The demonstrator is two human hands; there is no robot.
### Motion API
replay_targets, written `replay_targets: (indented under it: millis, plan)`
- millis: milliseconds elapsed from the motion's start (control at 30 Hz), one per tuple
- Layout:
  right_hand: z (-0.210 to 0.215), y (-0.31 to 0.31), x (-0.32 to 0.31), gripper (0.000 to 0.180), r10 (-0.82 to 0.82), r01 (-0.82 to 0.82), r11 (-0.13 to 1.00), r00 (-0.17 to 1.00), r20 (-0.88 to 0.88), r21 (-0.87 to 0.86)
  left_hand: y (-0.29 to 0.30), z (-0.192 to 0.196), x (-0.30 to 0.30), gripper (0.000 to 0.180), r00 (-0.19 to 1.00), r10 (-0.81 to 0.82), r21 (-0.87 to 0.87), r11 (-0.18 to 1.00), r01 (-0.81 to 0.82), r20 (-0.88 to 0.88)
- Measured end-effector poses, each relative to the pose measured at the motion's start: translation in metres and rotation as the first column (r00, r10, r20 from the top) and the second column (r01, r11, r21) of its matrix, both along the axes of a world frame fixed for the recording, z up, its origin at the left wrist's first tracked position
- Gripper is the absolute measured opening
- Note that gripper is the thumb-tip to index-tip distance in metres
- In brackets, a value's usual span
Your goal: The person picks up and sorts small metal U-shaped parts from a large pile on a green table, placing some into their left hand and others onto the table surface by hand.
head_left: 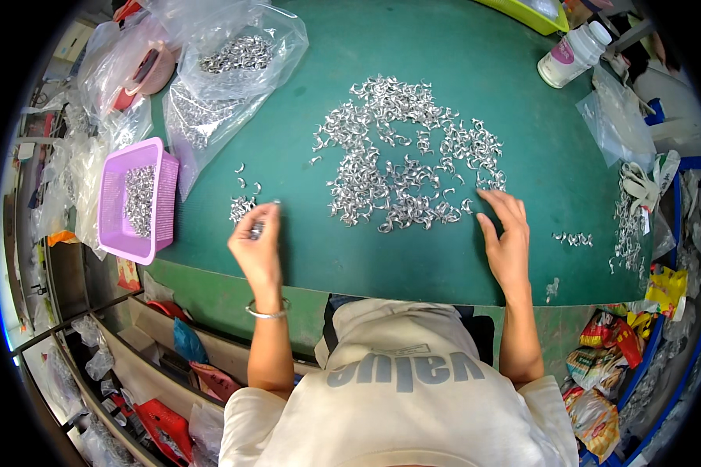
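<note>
1. Clips (407,156) heaped centre-frame; right hand (506,241) spread open at the heap's lower-right edge.
2. Left hand (257,245) pinches clips, lower left.
3. Bare mat (382,249) between the hands; basket (132,204) far left.

A large spread of small metal pieces (409,159) is laid on the table (522,101) just beyond the right hand (506,237). A smaller cluster (243,206) is found just ahead of the left hand (257,245). A basket (117,226) (pieces lie in it) is set left of that hand, with bags (218,86) behind. A bottle (572,53) is placed far beyond the right hand.
</note>
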State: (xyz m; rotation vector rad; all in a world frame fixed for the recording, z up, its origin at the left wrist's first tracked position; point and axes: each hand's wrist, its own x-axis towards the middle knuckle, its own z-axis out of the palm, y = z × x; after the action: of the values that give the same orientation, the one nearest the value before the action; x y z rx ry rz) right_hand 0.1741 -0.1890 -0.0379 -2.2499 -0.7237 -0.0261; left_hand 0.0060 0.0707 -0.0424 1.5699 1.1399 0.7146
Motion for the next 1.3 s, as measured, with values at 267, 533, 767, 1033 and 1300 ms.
replay_targets:
  millis: [267, 533, 767, 1033, 1300]
  plan:
    - [-0.013, 0.001, -0.002, 0.025, 0.019, -0.018, 0.994, 1.000, 0.005, -0.103, 0.001, -0.004, -0.002, 0.008, 0.999, -0.022, 0.205, 0.978, 0.031, -0.048]
    - [-0.005, 0.004, -0.005, 0.026, 0.011, -0.001, 0.996, 0.995, -0.104, 0.091, -0.090, 0.017, 0.039, 0.011, 0.761, -0.616, -0.165, 0.745, 0.647, 0.201]
    - [0.005, 0.000, -0.018, 0.020, 0.020, 0.082, 0.956, 0.941, -0.339, 0.283, -0.109, 0.025, 0.051, 0.014, 0.729, -0.622, -0.260, 0.681, 0.684, 0.286]
    - [0.034, 0.008, -0.045, 0.019, 0.279, 0.025, 0.871, 0.798, -0.535, 0.491, -0.115, 0.035, 0.053, 0.013, 0.718, -0.627, -0.194, 0.697, 0.690, 0.301]
    - [0.037, 0.006, -0.050, 0.022, 0.372, 0.114, 0.784, 0.700, -0.609, 0.611, -0.112, 0.037, 0.048, 0.013, 0.682, -0.653, -0.094, 0.696, 0.712, 0.329]
